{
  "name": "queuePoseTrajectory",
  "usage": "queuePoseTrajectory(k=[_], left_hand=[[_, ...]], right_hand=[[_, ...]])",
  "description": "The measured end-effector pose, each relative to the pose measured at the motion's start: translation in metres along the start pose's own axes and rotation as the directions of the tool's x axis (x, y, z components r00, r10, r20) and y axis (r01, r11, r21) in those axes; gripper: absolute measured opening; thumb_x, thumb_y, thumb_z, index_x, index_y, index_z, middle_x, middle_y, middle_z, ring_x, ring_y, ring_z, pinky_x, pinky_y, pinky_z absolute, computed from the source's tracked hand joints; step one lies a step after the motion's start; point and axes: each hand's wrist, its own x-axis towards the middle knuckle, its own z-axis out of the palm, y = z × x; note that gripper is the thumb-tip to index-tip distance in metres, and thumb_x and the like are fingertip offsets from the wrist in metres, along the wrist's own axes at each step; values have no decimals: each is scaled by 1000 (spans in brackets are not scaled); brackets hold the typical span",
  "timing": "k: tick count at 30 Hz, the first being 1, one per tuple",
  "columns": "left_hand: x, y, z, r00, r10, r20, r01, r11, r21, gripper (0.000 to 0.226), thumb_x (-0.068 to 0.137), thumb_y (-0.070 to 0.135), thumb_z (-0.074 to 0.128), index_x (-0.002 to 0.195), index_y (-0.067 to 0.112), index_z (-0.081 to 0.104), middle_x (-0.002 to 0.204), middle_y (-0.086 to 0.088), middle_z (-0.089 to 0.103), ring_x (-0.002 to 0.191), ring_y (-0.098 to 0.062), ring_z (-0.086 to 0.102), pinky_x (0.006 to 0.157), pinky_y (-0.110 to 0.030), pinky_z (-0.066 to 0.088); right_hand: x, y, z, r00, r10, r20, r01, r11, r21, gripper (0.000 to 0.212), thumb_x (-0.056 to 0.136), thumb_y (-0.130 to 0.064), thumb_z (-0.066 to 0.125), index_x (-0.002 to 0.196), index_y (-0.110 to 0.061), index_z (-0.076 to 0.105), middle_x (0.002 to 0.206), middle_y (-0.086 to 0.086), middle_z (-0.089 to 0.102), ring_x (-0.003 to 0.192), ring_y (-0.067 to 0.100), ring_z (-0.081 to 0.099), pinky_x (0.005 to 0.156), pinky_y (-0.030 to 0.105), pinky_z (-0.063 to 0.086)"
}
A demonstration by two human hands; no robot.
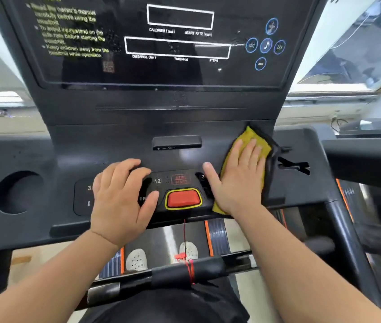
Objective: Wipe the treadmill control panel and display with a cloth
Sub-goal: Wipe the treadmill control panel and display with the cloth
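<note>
Both bare forearms reach forward from the near edge. The left hand point(120, 197) lies palm down, fingers point(124, 166) curled, thumb spread right. The right hand point(238, 180) lies flat, fingers straight and pointing far, thumb spread left.

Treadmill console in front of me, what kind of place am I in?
Probably a gym or fitness room: you stand at a black treadmill console with a dark display screen and a red stop button. A second dark machine sits by the windows.
</note>
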Motion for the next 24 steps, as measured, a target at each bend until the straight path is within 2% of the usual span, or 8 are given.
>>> queuePoseTrajectory(k=[3,7,8,12,14,19,22,24], left_hand=[[0,-1,-3,1000,-6,11,6,998,-60,47,86,44,48,114,11,65,130,-9,59,118,-35,50,98,-46,33],[1,-4,-6,999,-46,13,48,988,-147,46,87,43,48,116,12,65,131,-8,58,119,-32,49,99,-44,33],[1,-4,-7,999,-53,13,54,987,-153,46,87,44,48,116,12,64,131,-8,58,120,-31,48,100,-43,32],[1,-4,-13,998,-59,4,59,986,-154,45,87,44,48,115,13,64,129,-8,59,119,-34,51,101,-42,31],[0,-8,-18,998,-61,-11,59,989,-137,44,88,43,49,114,12,65,127,-8,61,117,-36,53,101,-44,33],[-1,-41,-35,997,-56,-52,57,998,22,45,88,44,50,111,9,67,124,-12,63,114,-39,55,100,-50,36],[-1,-62,-44,995,-82,-52,87,991,105,49,88,47,49,113,8,66,126,-13,62,115,-42,52,99,-52,36],[0,-71,-48,994,-102,-41,106,987,122,50,88,48,48,115,10,65,128,-12,59,117,-41,49,99,-52,35]], right_hand=[[-28,-30,7,975,-217,53,219,975,-39,114,85,-86,-6,162,-2,2,169,25,-3,157,41,-6,127,53,-3],[-39,16,5,881,-462,105,469,881,-60,101,93,-82,4,164,-10,13,171,15,3,159,33,-2,127,54,10],[-32,31,2,901,-426,89,432,899,-74,100,93,-81,4,164,-12,14,171,15,4,159,33,0,127,55,12],[-5,40,-4,1000,-25,17,26,999,-42,108,86,-83,-6,164,-9,10,170,24,5,157,40,4,126,57,8],[-9,13,-1,1000,-6,21,7,1000,-28,115,82,-85,-12,163,-5,8,169,26,4,157,42,3,127,56,5],[-46,-54,5,937,-333,104,338,941,-23,111,88,-84,-3,162,-4,12,169,23,5,157,41,-1,127,57,5],[-50,-43,7,834,-536,130,541,841,-4,100,92,-81,3,164,-13,15,172,12,5,159,32,-3,127,53,8],[-42,-15,6,824,-556,110,559,829,11,91,95,-79,6,164,-22,18,172,5,7,159,27,1,126,53,13]])
